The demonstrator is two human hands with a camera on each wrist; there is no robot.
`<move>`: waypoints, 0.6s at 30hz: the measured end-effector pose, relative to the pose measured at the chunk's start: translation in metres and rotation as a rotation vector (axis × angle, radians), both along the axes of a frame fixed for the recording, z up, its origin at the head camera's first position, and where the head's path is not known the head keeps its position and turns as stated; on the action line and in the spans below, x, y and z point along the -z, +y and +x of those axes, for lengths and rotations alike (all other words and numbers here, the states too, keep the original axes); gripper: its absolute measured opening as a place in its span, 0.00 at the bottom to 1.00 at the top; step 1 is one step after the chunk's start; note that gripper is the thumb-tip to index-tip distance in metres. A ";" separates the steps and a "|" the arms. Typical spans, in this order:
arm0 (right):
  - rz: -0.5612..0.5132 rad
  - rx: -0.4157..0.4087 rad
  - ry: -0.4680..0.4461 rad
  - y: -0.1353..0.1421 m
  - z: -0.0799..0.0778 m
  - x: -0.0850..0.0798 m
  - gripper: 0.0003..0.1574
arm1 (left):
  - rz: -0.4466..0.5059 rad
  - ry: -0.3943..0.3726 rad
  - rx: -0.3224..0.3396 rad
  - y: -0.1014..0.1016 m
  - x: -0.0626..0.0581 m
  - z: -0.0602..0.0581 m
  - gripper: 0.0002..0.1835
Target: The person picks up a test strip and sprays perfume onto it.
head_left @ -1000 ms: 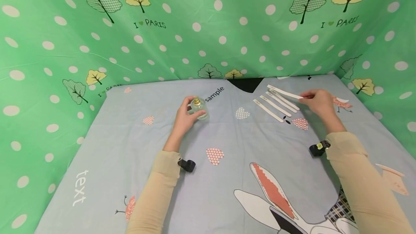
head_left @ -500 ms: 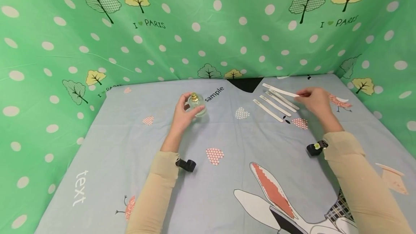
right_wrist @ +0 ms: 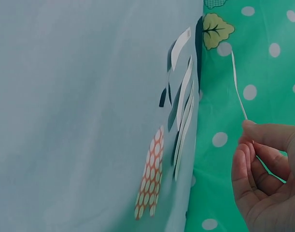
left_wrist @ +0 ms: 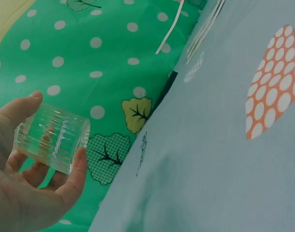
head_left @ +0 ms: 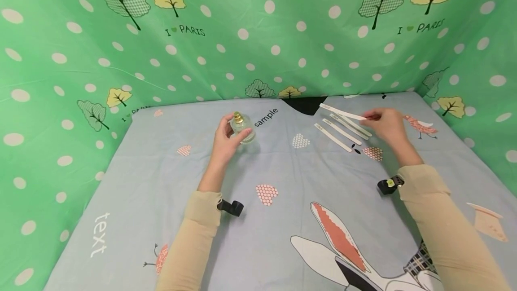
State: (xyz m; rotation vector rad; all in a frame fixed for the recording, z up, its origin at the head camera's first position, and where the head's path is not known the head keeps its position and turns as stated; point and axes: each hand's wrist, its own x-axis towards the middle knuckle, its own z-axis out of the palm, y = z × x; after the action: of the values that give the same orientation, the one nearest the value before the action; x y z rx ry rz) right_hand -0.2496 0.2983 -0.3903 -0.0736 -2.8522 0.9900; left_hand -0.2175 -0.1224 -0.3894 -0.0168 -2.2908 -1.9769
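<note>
In the head view my left hand [head_left: 223,145] grips a clear glass perfume bottle [head_left: 244,132], its gold spray top leaning up and away. Thumb and fingers wrap the ribbed glass body [left_wrist: 55,137], as the left wrist view shows. Off to the right, my right hand [head_left: 387,125] pinches one end of a white perfume test strip [head_left: 341,112] between thumb and fingertips. The strip's free end points left toward the bottle. Below it, several more white strips [head_left: 336,140] lie side by side on the cloth, each with small print at its far end.
A blue-grey printed cloth [head_left: 161,192] covers the table. Green dotted fabric [head_left: 226,66] hangs behind it and along both sides. Each wrist carries a small black camera, one on the left [head_left: 232,208] and one on the right [head_left: 387,186].
The right hand has moved slightly left, carrying its test strip closer to the bottle. My left hand has shifted a little left and away, tilting the bottle's top to the left.
</note>
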 end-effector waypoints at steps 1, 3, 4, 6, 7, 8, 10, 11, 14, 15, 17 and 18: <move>-0.002 -0.003 0.005 -0.001 0.000 0.000 0.19 | 0.006 0.002 -0.004 0.000 -0.001 0.001 0.33; -0.002 -0.009 0.010 -0.003 0.000 0.000 0.19 | 0.026 0.003 -0.009 0.001 -0.002 0.002 0.32; -0.004 -0.011 0.013 -0.004 0.000 -0.001 0.19 | 0.037 0.002 -0.011 0.002 -0.002 0.003 0.32; -0.011 -0.016 0.017 -0.007 0.001 -0.001 0.19 | 0.057 -0.002 -0.009 0.002 -0.004 0.004 0.31; -0.011 -0.018 0.020 -0.008 0.001 -0.002 0.19 | 0.071 -0.005 -0.007 0.002 -0.005 0.004 0.30; -0.011 -0.020 0.021 -0.010 0.002 -0.002 0.19 | 0.082 -0.008 -0.005 0.002 -0.005 0.005 0.30; -0.010 -0.022 0.027 -0.012 0.002 -0.003 0.18 | 0.107 -0.009 0.002 0.003 -0.007 0.005 0.30; -0.011 -0.022 0.030 -0.014 0.002 -0.003 0.18 | 0.117 -0.008 0.006 0.003 -0.008 0.005 0.30; -0.014 -0.022 0.040 -0.018 0.003 -0.005 0.18 | 0.127 0.005 0.010 0.004 -0.009 0.006 0.31; -0.014 -0.022 0.043 -0.019 0.004 -0.006 0.17 | 0.118 0.012 0.010 0.004 -0.010 0.006 0.31; -0.021 -0.020 0.046 -0.022 0.004 -0.007 0.17 | 0.079 0.032 0.009 0.004 -0.011 0.007 0.32; -0.023 -0.022 0.050 -0.023 0.005 -0.008 0.17 | 0.058 0.042 0.009 0.004 -0.011 0.007 0.32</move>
State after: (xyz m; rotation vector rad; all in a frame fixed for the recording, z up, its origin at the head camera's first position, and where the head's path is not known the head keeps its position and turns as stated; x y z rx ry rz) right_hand -0.2450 0.2753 -0.3826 -0.0192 -2.8022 1.0139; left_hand -0.2106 -0.1188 -0.3785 -0.0633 -2.2110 -2.0260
